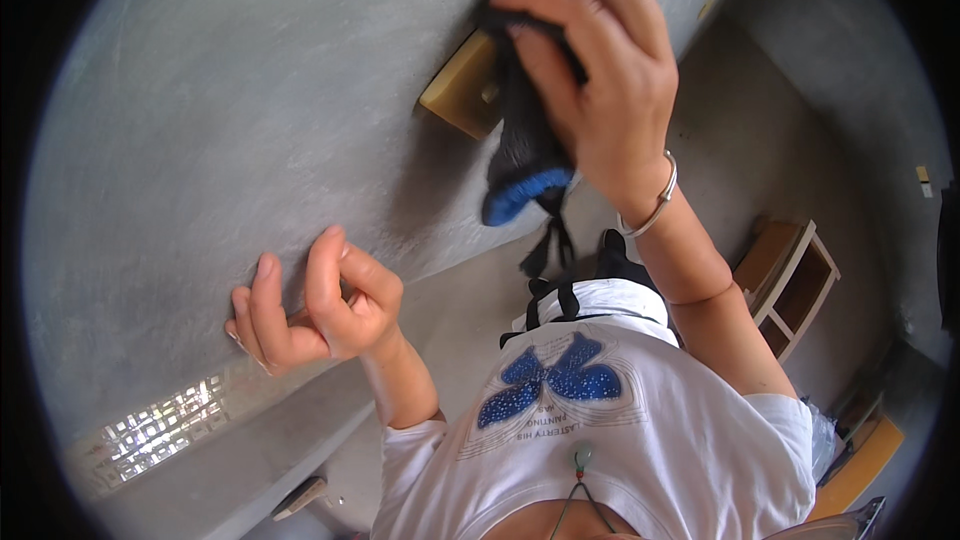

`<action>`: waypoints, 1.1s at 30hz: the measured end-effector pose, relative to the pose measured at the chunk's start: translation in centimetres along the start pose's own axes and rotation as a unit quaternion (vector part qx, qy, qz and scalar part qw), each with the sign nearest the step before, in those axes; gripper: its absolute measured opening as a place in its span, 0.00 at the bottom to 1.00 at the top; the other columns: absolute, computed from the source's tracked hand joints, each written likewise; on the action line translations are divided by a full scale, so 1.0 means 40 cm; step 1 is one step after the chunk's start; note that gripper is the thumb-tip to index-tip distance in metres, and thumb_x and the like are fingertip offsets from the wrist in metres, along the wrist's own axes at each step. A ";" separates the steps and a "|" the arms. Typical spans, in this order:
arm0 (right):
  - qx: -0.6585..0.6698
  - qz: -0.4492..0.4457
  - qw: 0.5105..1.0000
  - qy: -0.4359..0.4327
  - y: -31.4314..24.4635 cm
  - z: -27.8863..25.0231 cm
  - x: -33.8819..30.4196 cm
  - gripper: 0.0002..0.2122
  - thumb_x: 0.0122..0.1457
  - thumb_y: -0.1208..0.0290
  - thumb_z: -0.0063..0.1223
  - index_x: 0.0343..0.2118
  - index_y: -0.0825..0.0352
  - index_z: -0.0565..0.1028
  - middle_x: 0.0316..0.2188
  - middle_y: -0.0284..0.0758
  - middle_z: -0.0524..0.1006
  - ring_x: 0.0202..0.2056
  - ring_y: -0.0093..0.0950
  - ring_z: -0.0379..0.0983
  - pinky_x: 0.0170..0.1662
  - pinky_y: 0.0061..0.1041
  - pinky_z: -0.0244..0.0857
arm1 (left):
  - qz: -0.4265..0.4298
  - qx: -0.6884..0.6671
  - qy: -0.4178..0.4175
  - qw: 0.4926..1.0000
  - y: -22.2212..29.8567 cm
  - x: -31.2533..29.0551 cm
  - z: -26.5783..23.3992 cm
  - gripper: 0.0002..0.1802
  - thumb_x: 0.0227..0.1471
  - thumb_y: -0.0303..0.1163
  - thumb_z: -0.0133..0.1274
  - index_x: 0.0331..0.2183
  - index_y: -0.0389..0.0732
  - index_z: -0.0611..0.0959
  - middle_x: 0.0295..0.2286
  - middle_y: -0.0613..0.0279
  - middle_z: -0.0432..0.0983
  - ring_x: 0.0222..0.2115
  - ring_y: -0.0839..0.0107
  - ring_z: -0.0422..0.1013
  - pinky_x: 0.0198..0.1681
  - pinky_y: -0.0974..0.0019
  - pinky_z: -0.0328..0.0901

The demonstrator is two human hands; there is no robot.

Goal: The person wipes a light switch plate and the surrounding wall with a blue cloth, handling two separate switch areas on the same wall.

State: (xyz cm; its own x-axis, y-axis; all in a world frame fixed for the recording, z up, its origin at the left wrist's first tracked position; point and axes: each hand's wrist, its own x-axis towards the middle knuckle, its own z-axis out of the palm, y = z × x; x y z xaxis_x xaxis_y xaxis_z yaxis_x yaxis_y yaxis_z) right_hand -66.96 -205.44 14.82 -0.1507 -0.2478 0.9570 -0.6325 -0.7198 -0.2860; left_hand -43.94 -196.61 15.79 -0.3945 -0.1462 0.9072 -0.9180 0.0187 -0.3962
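My right hand (620,80) is raised at the top centre, its fingers wrapped round a dark cloth pouch (525,125). The pouch hangs down with a blue trimmed lower end (525,195), and a black tassel dangles beside that end. A bit of blue also shows at its top. Behind the pouch, and partly hidden by it, is a yellowish wooden block (462,88) at the grey surface. Farther left, my left hand (325,310) hovers over the grey surface (250,120) with its fingers bent and apart. Nothing shows between them.
A wooden frame with compartments (795,285) stands on the floor to the right. Near the lower right are a clear plastic bag (824,440) and a yellow board (862,465). Light through a lattice pattern (160,430) gleams at the lower left.
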 end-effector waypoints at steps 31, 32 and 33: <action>0.132 0.254 0.957 0.039 -0.123 0.047 -0.228 0.12 0.47 0.87 0.55 0.35 0.67 0.73 0.37 0.43 0.72 0.37 0.39 0.71 0.38 0.30 0.67 | 0.013 0.001 -0.008 1.000 -0.002 -0.008 -0.001 0.09 0.56 0.39 0.52 0.25 0.53 0.82 0.43 0.60 0.67 0.49 0.60 0.60 0.57 0.50 0.53; 0.157 0.250 0.955 0.012 -0.142 0.046 -0.243 0.12 0.46 0.88 0.55 0.35 0.67 0.73 0.37 0.42 0.72 0.37 0.39 0.71 0.38 0.31 0.67 | 0.013 0.000 -0.007 1.000 -0.001 -0.007 0.001 0.09 0.56 0.39 0.52 0.26 0.53 0.82 0.43 0.60 0.67 0.49 0.59 0.60 0.56 0.50 0.53; 0.180 0.246 0.952 -0.014 -0.151 0.046 -0.251 0.12 0.46 0.88 0.55 0.35 0.67 0.73 0.37 0.42 0.72 0.37 0.39 0.71 0.38 0.31 0.67 | 0.013 -0.002 -0.005 1.000 0.002 -0.005 0.004 0.09 0.56 0.39 0.52 0.26 0.54 0.82 0.43 0.60 0.67 0.49 0.59 0.60 0.56 0.50 0.54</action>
State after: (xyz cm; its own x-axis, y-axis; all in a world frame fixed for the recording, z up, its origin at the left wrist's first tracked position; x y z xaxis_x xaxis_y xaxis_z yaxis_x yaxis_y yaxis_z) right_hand -60.24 -199.80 6.86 -0.3375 -0.6266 0.7025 -0.1876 -0.6865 -0.7025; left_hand -43.94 -196.73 15.55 -0.4180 -0.1560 0.8950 -0.9075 0.0260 -0.4193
